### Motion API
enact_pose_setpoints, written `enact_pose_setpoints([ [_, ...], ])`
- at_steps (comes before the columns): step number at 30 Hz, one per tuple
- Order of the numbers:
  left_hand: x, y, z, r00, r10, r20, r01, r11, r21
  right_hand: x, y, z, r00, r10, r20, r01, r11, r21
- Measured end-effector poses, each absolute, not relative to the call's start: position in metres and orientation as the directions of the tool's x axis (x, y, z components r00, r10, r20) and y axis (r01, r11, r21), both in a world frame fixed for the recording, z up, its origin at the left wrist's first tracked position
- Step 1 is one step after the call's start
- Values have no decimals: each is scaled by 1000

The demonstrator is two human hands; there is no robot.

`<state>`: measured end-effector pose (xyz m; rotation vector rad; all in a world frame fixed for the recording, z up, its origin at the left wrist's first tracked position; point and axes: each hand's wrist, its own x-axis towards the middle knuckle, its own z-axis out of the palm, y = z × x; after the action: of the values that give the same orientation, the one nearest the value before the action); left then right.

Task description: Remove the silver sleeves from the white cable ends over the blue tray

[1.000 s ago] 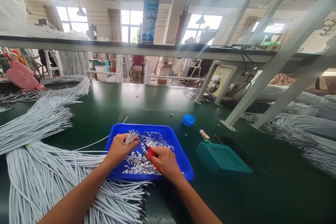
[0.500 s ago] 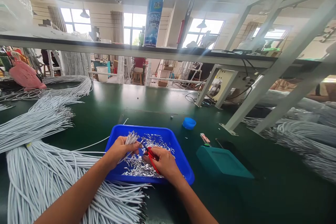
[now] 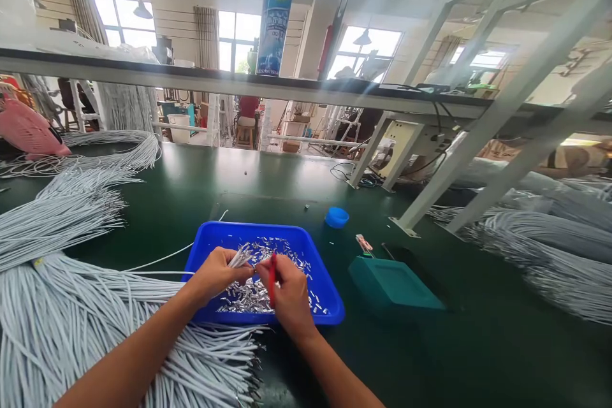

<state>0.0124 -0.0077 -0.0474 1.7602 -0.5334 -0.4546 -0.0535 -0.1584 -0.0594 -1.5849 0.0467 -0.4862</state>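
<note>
My left hand [image 3: 215,275] is closed on a small bundle of white wires [image 3: 241,255], their ends pointing up and right above the blue tray [image 3: 329,296]. Closed around red-handled pliers [image 3: 272,282], my right hand [image 3: 292,296] has its thumb and fingertips right beside the left fingertips. The pliers stand nearly upright and their jaws cannot be made out. Whatever is between the fingertips is too small to tell. Many small silvery metal terminals [image 3: 246,296] lie loose in the tray below both hands.
Thick bundles of white wire [image 3: 95,325] cover the left of the green table [image 3: 201,178]. Right of the tray are a small blue cup [image 3: 337,217] and a teal box [image 3: 396,284]. Slanted metal posts [image 3: 449,159] hold a shelf with a blue spray can [image 3: 276,22].
My right hand has turned the pliers from slanting toward the wires to nearly upright, and its fingertips have come to the left fingertips. The whole view has shifted slightly.
</note>
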Motion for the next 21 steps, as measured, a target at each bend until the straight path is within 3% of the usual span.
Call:
enact_pose_setpoints([
  [2,14,-6,-46,802,-597,-21,-82,-144,986,-50,-165,-59,953,-294,74,147,232,-962],
  [4,16,-4,-46,779,-626,-49,-29,-115,993,-46,-173,-60,959,-284,-17,103,400,-911],
  [7,17,-2,-45,728,-677,-106,9,-146,989,-44,-178,-63,944,-328,43,122,224,-967],
  [10,18,-2,-47,730,-678,-88,-15,-145,989,-47,-174,-64,954,-276,118,131,31,-991],
  [18,17,-3,-45,824,-557,-106,61,-99,993,-51,-162,-72,962,-180,206,180,-151,-972],
  [21,18,-2,-42,849,-524,-66,67,-18,998,-50,-166,-70,978,-89,189,159,-270,-950],
])
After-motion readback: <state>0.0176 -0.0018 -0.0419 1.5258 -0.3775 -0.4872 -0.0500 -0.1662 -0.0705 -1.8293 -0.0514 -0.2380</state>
